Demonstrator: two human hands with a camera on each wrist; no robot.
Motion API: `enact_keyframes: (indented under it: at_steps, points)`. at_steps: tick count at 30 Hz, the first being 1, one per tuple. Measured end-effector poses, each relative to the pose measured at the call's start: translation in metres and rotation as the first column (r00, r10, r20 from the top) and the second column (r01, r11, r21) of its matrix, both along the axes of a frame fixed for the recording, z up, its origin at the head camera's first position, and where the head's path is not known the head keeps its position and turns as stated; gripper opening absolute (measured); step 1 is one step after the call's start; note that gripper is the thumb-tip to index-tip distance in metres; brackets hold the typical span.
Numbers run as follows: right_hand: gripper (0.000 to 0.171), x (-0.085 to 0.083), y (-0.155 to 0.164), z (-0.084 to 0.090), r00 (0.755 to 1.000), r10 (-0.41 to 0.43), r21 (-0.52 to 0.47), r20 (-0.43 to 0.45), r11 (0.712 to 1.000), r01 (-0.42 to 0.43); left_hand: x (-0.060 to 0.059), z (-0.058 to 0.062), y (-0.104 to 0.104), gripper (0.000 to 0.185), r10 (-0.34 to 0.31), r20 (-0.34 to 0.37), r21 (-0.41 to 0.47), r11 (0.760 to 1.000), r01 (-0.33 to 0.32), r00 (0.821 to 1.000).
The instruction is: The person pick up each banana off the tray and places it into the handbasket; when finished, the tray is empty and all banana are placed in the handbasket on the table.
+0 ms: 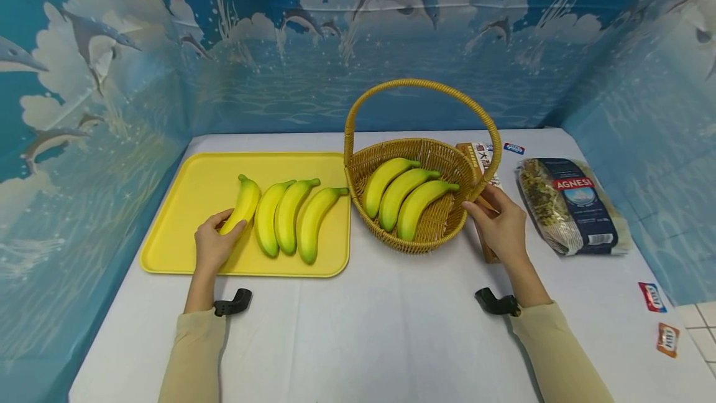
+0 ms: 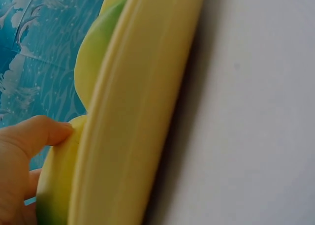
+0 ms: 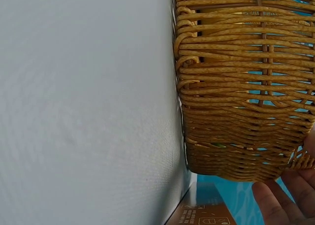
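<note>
Left hand (image 1: pixel 214 246) curled round lowest end of leftmost banana (image 1: pixel 242 204), thumb on top; fruit lying flat on yellow tray (image 1: pixel 184 204), near tray's left side. Three more bananas (image 1: pixel 288 219) just beside it toward tray's right edge, touching one another. Right hand (image 1: pixel 499 224) at right rim of wicker basket (image 1: pixel 415 238), fingers bent against weave where handle (image 1: pixel 419 87) meets rim; grip on rim probable, not certain from here. Three bananas in basket (image 1: pixel 404 194), side by side. Tray toward left edge of tabletop (image 1: pixel 369 328), basket at centre, touching tray's right edge. Pasta bag (image 1: pixel 570 204) near right edge; brown box (image 1: pixel 475 157) behind basket; small sachets (image 1: pixel 652 296) at right front corner.

Left wrist view: thumb (image 2: pixel 42 131) pressed on banana end (image 2: pixel 56 180) behind tray rim (image 2: pixel 133 112); pinch confirmed. Green-yellow fruit behind.

Right wrist view: basket wall (image 3: pixel 241 87) filling right half, fingertips (image 3: pixel 273 205) beside basket's lower weave, touching or just off; unable to tell whether closed on rim. Brown box corner (image 3: pixel 202 215) below.

Progress, as judgement: three fruit in basket, four on tray, one of those in hand but not lifted. Roughly midway if bananas passing between tray and basket; direction not evident.
</note>
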State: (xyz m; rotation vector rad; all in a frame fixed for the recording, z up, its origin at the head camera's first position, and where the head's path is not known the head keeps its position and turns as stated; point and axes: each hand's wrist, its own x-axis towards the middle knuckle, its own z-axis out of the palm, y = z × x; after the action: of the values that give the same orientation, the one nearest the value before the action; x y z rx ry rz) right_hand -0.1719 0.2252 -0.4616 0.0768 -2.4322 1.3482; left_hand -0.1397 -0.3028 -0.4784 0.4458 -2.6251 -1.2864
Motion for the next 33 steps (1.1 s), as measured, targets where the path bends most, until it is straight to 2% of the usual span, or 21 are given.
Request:
enact_keyframes:
  at_steps: [5, 10, 14, 18, 23, 26, 28, 31, 33]
  points:
    - [0.051, 0.000, 0.000, 0.000, 1.000, -0.011, 0.007, 0.007, 1.000, 0.011, -0.001, 0.008, 0.007, 0.050, 0.006, -0.106, -0.025, 1.000, -0.008, 0.994]
    - [0.051, 0.000, 0.000, -0.001, 1.000, -0.011, 0.009, -0.003, 1.000, 0.011, 0.000, 0.026, 0.029, 0.046, -0.014, -0.228, -0.003, 1.000, 0.013, 0.974]
    - [0.051, 0.000, 0.000, -0.001, 1.000, -0.009, 0.012, -0.009, 1.000, 0.009, 0.004, 0.043, 0.056, 0.043, -0.049, -0.331, 0.041, 0.997, 0.066, 0.942]
    - [0.051, 0.000, 0.000, 0.001, 1.000, -0.009, 0.017, -0.001, 1.000, 0.009, 0.009, 0.056, 0.087, 0.042, -0.138, -0.419, 0.040, 0.985, 0.170, 0.897]
    - [0.050, 0.000, 0.000, 0.001, 1.000, -0.009, 0.011, 0.005, 1.000, 0.009, 0.014, 0.068, 0.132, 0.042, -0.309, -0.473, -0.017, 0.940, 0.342, 0.825]
    - [0.049, 0.000, 0.001, 0.001, 1.000, -0.009, 0.010, -0.002, 1.000, 0.009, 0.013, 0.072, 0.160, 0.041, -0.412, -0.467, -0.073, 0.900, 0.430, 0.782]
    - [0.049, -0.001, 0.001, 0.001, 1.000, -0.008, 0.011, -0.006, 1.000, 0.008, 0.011, 0.074, 0.179, 0.042, -0.469, -0.447, -0.102, 0.873, 0.478, 0.762]
    - [0.049, 0.000, 0.000, 0.002, 1.000, -0.006, 0.011, -0.008, 1.000, 0.006, 0.005, 0.076, 0.206, 0.042, -0.536, -0.397, -0.132, 0.837, 0.532, 0.745]
    - [0.050, 0.000, 0.000, 0.002, 1.000, -0.006, 0.011, -0.006, 1.000, 0.006, 0.000, 0.076, 0.223, 0.043, -0.568, -0.354, -0.141, 0.818, 0.558, 0.743]
